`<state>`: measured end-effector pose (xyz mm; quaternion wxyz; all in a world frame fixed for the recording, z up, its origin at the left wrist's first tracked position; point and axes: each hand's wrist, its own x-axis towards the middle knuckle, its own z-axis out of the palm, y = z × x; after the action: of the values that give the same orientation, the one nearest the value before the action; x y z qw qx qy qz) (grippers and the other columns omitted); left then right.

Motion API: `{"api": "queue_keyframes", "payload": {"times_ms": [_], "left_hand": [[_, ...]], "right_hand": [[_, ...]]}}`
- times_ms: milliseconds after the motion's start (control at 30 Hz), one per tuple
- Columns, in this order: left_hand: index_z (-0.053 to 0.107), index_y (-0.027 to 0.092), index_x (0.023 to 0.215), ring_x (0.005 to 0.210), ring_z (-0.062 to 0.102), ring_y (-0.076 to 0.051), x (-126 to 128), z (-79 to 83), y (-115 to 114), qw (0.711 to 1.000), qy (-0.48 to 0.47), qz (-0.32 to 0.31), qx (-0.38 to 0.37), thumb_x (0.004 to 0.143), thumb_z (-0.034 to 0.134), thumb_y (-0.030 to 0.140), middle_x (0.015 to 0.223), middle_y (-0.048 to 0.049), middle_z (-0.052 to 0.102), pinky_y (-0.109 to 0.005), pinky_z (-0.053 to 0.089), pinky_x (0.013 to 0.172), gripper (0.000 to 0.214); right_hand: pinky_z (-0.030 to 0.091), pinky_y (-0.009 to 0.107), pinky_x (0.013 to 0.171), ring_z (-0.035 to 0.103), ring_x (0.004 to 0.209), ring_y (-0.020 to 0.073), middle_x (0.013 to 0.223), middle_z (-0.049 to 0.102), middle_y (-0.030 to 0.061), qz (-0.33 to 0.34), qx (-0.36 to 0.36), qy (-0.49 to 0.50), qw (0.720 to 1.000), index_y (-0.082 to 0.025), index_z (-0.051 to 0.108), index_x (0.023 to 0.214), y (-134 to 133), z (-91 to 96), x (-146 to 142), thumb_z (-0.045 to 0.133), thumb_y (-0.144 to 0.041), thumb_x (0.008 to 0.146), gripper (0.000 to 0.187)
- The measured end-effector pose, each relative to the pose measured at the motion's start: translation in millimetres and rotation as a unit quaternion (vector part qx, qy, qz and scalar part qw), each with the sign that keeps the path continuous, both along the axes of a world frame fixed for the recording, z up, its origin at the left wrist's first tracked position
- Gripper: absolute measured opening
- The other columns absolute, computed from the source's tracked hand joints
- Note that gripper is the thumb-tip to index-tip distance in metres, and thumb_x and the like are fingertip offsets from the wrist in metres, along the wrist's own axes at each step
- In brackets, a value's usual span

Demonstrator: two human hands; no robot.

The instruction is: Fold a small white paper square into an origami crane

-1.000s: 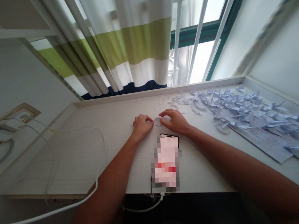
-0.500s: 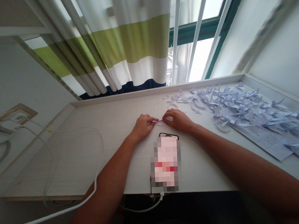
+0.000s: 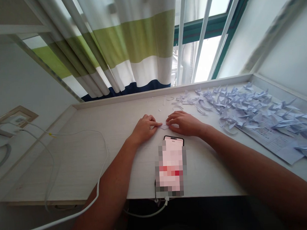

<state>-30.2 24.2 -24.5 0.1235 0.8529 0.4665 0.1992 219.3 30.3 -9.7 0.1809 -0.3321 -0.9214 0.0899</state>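
A small folded piece of white paper (image 3: 164, 127) lies between my two hands, near the middle of the white desk. My left hand (image 3: 146, 129) pinches its left end between thumb and forefinger. At the other end, the fingers of my right hand (image 3: 181, 123) are closed on the paper and hide part of it. Just below the hands, a phone (image 3: 173, 141) lies flat with its screen lit, mostly blurred out. To the right spreads a heap of folded white paper cranes (image 3: 247, 104).
Thin curled paper strips (image 3: 200, 109) lie beside the heap. Printed sheets (image 3: 274, 140) are under some cranes. A white cable (image 3: 104, 154) runs over the desk's left side and across my left forearm. Low rims (image 3: 127, 97) border the desk, with a curtain (image 3: 150, 37) behind.
Both hands stay at the paper with only slight finger shifts. The right fingers have lowered and spread a little over its right end, covering more of it.
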Motion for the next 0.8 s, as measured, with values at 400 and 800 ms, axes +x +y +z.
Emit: {"api": "queue_keyframes", "payload": {"times_ms": [400, 800], "left_hand": [[0.08, 0.027, 0.113, 0.101, 0.068, -0.021, 5, 1.1, -3, 0.994, -0.107, -0.011, -0.032, 0.097, 0.06, 0.019, 0.106, -0.0057, 0.074, -0.036, 0.055, 0.098, 0.027], [0.077, 0.024, 0.108, 0.112, 0.067, -0.023, 14, 11.7, -12, 0.975, -0.196, -0.024, 0.103, 0.096, 0.068, 0.029, 0.112, -0.0094, 0.07, -0.039, 0.056, 0.102, 0.015]], "right_hand": [[0.051, 0.051, 0.105, 0.07, 0.115, 0.0315, 0.117, 0.079, 0.0123, -0.092, -0.053, 0.109, 0.988, -0.022, 0.08, 0.105, 3, -14.7, -7, 0.066, -0.038, 0.099, 0.023], [0.058, 0.038, 0.084, 0.074, 0.087, 0.0235, 0.092, 0.082, 0.007, -0.069, -0.22, 0.329, 0.916, -0.02, 0.082, 0.092, -1, -1.7, -8, 0.078, -0.056, 0.084, 0.037]]}}
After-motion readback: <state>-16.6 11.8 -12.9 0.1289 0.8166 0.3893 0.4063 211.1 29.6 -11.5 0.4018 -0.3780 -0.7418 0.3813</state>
